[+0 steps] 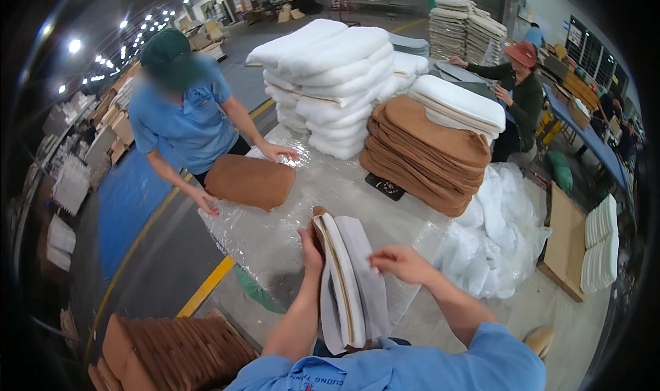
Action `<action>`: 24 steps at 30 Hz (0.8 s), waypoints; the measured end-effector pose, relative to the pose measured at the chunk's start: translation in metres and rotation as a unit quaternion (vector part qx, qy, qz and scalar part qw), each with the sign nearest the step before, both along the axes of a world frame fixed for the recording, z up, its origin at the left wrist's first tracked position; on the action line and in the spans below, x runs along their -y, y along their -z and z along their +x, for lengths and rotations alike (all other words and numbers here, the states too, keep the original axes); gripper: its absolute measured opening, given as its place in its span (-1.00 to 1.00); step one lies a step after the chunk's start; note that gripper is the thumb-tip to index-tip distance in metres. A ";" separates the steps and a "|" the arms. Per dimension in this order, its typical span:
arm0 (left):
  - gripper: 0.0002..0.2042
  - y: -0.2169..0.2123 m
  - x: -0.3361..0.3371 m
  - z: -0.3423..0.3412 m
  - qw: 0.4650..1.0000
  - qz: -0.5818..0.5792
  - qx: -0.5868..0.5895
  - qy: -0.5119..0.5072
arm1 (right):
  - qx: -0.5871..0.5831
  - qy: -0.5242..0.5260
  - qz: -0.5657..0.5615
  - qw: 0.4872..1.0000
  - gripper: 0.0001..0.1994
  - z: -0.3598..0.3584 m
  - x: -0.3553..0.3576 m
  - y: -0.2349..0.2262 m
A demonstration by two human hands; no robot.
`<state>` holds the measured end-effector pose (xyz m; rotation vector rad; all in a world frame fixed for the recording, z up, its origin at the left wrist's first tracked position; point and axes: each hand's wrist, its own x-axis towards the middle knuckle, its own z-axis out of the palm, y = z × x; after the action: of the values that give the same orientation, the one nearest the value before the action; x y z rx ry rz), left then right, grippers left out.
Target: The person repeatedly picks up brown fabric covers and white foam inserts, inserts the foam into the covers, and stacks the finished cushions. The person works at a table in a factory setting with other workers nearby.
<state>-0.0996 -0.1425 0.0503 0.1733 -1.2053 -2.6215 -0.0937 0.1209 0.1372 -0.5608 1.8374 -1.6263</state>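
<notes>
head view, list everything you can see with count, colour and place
foam pad in cover: one, white and grey with brown edge, upright between the hands
brown cushion: one, on plastic sheet, under co-worker's hands
plastic sheet: one, clear, over table
brown covers stack: one stack, table right
white foam stack: one tall pile, table far side
brown pieces: one row, lower left floor
co-worker in blue: one, left
person in green: one, far right
left hand: fingers gripping pad's top
right hand: fingers spread beside the pad's right side

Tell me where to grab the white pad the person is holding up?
Probably by its long edges, one hand per side. The white foam pad stands on edge, tall and thin, so it could flop. The left hand already holds its left upper edge; the right hand hovers at its right.
</notes>
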 end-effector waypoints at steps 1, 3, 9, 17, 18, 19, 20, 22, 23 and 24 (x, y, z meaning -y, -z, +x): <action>-0.32 -0.008 -0.017 0.013 1.000 -0.023 -0.003 0.015 | -0.030 0.045 -0.022 0.998 -0.72 -0.020 0.010 0.006; -0.31 -0.015 -0.023 0.055 0.985 -0.161 0.051 -0.031 | -0.068 0.023 0.038 0.997 -0.66 -0.050 0.057 -0.009; -0.28 -0.035 -0.043 0.041 0.956 -0.230 0.148 -0.112 | -0.298 0.018 0.046 0.953 -0.66 -0.117 0.145 0.005; -0.57 -0.047 -0.032 0.012 0.893 -0.347 0.222 -0.181 | -0.161 0.107 -0.104 0.976 -0.90 -0.127 0.160 0.060; -0.61 -0.047 -0.026 0.007 0.890 -0.345 0.230 -0.190 | -0.140 0.105 -0.138 0.975 -0.90 -0.125 0.159 0.063; -0.63 -0.048 -0.023 0.003 0.887 -0.343 0.236 -0.198 | -0.120 0.104 -0.171 0.972 -0.91 -0.124 0.157 0.065; -0.66 -0.045 -0.024 0.001 0.878 -0.365 0.224 -0.214 | -0.099 0.103 -0.204 0.968 -0.91 -0.124 0.157 0.064; -0.69 -0.041 -0.028 -0.002 0.859 -0.406 0.195 -0.244 | -0.105 0.050 -0.157 0.981 -0.87 -0.131 0.146 0.058; -0.70 -0.039 -0.031 -0.004 0.850 -0.422 0.181 -0.258 | -0.108 0.023 -0.132 0.985 -0.84 -0.134 0.141 0.054; -0.70 -0.038 -0.030 -0.002 0.836 -0.441 0.174 -0.276 | -0.115 -0.008 -0.113 0.987 -0.84 -0.134 0.144 0.045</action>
<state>-0.1021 -0.1123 0.0882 0.7008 -1.9776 -1.3898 -0.2275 -0.0228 0.0918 -0.8931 1.8136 -1.8364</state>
